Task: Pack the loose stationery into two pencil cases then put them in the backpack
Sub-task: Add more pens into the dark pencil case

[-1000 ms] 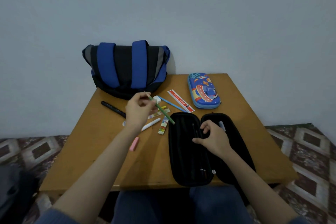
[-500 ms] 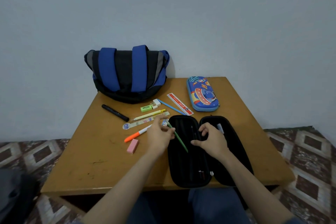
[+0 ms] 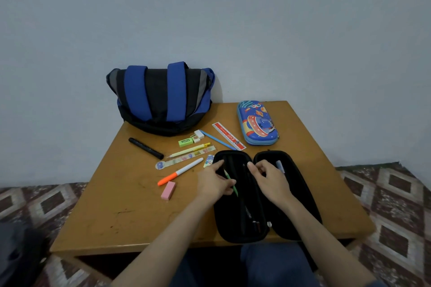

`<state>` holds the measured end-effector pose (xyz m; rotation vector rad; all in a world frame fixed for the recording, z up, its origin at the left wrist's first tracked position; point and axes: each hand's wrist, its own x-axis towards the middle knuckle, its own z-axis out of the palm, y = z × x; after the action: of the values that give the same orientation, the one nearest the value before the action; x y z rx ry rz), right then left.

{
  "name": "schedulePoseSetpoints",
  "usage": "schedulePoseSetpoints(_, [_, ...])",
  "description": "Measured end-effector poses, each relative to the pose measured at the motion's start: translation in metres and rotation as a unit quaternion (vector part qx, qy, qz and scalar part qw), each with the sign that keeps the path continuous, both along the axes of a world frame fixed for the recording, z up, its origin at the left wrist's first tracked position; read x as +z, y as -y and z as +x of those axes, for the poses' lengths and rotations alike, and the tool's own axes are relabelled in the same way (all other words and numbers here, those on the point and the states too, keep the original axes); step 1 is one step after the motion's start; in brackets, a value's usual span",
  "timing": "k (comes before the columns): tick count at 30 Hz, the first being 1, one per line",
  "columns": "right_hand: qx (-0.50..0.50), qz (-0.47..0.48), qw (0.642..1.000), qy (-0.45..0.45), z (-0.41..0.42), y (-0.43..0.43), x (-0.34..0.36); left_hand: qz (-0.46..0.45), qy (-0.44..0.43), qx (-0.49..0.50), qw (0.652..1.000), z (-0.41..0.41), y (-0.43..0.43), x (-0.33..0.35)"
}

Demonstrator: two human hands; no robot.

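holding the green pencil [image 3: 235, 190] over the black case [image 3: 233, 226], my left hand [image 3: 213, 184] pinches mid-shaft; seems light, stiff. whether my right hand [image 3: 270, 177] grips anything i cannot tell.

Partly under left hand [image 3: 213, 185]: green pencil [image 3: 227, 174]; black case [image 3: 233, 216] contents too dark to tell.

One wide-angle camera rides on the person's head, facing forward and down across the wooden table [image 3: 121, 205] toward the pale wall [image 3: 233, 18]. It sits close — both forearms enter from the bottom edge, the left hand [image 3: 213, 184], pinching a green pencil [image 3: 234, 189], and the right hand [image 3: 270, 179] over the black pencil case [image 3: 242, 219] at mid-frame. The backpack [image 3: 161, 98] marks the table's far edge; patterned floor [image 3: 396, 193] flanks both sides.
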<state>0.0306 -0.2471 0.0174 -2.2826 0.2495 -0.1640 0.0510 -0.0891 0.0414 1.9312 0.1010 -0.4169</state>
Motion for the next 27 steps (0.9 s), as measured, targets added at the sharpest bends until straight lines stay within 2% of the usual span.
schedulePoseSetpoints(3, [-0.001, 0.009, 1.0, -0.003, 0.0, 0.001, 0.0, 0.073, 0.007, -0.013, 0.997, 0.003, 0.004, -0.002])
schedulePoseSetpoints(5, [-0.002, 0.011, 1.0, -0.003, 0.0, 0.002, 0.0, 0.086, 0.008, -0.037, 0.996, 0.0, 0.006, 0.0])
schedulePoseSetpoints(15, [0.01, -0.022, 1.0, -0.018, 0.001, 0.003, -0.002, 0.042, -0.033, -0.113, 0.992, -0.01, 0.011, -0.005])
schedulePoseSetpoints(27, [0.012, -0.06, 0.998, -0.031, 0.001, 0.0, 0.001, 0.059, -0.058, -0.102, 0.991, -0.012, 0.015, -0.007])
